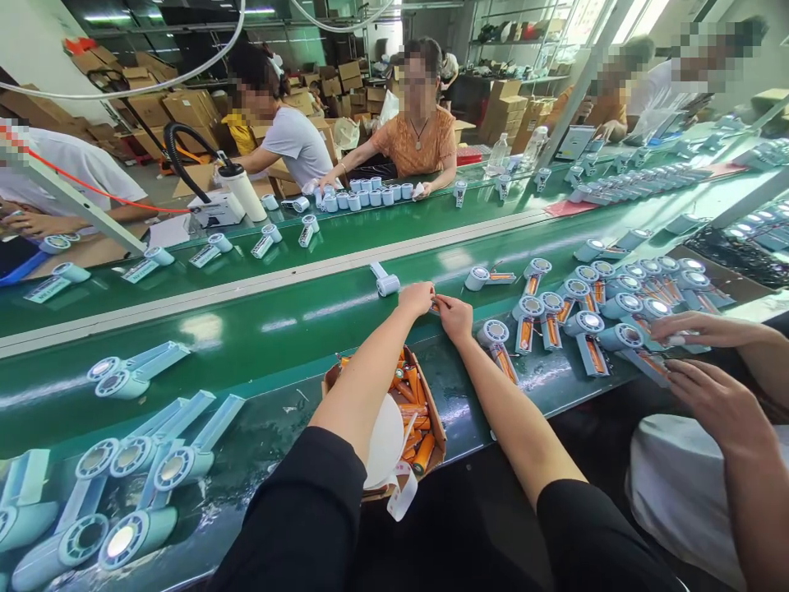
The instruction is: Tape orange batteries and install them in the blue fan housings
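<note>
My left hand (417, 299) and my right hand (454, 317) are close together over the near edge of the green belt. Both have their fingers pinched, and a small piece shows between them, mostly hidden by the fingers. Just beyond my left hand, a light-blue handheld fan body (388, 284) lies on the belt. Below my forearms is a cardboard box (439, 415) of orange battery cells (424, 452). A white roll of tape (383, 440) with a loose end rests on the box, partly covered by my left forearm.
Fan bodies with open handles (132, 452) lie at the near left. On the right are several fan bodies with orange cells (526, 325), beside a co-worker's hands (708, 386). A pale rail (259, 296) divides the belts. Other people sit across the line.
</note>
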Available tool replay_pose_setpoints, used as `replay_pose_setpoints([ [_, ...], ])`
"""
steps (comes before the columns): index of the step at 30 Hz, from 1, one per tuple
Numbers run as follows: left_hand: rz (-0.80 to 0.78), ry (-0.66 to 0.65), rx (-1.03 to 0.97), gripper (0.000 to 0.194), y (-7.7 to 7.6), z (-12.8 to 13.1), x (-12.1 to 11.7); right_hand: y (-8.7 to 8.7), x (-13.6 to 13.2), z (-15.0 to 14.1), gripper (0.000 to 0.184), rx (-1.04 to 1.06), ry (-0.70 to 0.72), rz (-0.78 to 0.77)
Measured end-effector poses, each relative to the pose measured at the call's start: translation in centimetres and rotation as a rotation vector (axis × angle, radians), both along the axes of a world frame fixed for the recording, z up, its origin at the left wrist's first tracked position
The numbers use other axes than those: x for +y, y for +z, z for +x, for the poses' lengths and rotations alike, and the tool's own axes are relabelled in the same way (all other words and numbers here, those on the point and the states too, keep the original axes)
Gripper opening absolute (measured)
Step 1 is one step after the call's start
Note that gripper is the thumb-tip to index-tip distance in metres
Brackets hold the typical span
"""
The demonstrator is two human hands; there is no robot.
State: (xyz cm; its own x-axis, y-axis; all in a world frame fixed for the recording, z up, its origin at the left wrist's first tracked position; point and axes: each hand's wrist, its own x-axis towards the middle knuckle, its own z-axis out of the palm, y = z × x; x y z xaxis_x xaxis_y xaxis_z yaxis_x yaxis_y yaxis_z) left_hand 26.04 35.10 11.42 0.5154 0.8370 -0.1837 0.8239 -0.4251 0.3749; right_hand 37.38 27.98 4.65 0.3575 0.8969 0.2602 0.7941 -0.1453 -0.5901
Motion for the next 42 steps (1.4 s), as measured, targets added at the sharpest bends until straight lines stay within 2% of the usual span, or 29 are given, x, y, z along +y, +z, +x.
replay_pose_setpoints([
  [5,0.003,-0.004,0.002,0.034,0.0,0.8,0.0,-1.2,0.7,0.8,0.037,0.130,-0.099,0.128],
  [11,0.006,-0.016,-0.008,0.033,-0.2,1.6,0.0,-2.3,0.8,1.5,0.041,0.259,-0.170,0.278],
  [17,0.018,-0.011,0.002,0.028,-0.3,2.0,0.3,-2.2,0.6,1.7,0.032,0.284,-0.089,0.352],
  [19,0.026,-0.013,0.008,0.025,-0.4,2.2,0.3,-2.0,0.6,2.2,0.037,0.288,-0.085,0.360],
  [22,0.034,-0.024,0.018,0.024,-0.3,2.5,0.3,-1.8,0.5,3.2,0.048,0.303,-0.066,0.309],
  [26,0.036,-0.034,0.028,0.025,-0.2,3.0,0.3,-1.8,-0.2,4.3,0.030,0.307,0.050,0.213],
  [28,0.038,-0.039,0.031,0.025,-0.1,3.2,0.3,-1.8,-0.4,4.6,0.025,0.320,0.065,0.202],
  [32,0.042,-0.046,0.036,0.026,0.0,3.6,0.1,-1.6,-0.5,4.9,0.036,0.364,0.024,0.171],
  [38,0.046,-0.075,0.041,0.024,0.0,4.5,-0.1,-0.8,-0.1,5.1,0.029,0.353,-0.017,0.023],
  [42,0.037,-0.081,0.032,0.025,0.1,4.8,-0.1,-0.1,0.1,5.5,0.032,0.307,-0.033,-0.093],
])
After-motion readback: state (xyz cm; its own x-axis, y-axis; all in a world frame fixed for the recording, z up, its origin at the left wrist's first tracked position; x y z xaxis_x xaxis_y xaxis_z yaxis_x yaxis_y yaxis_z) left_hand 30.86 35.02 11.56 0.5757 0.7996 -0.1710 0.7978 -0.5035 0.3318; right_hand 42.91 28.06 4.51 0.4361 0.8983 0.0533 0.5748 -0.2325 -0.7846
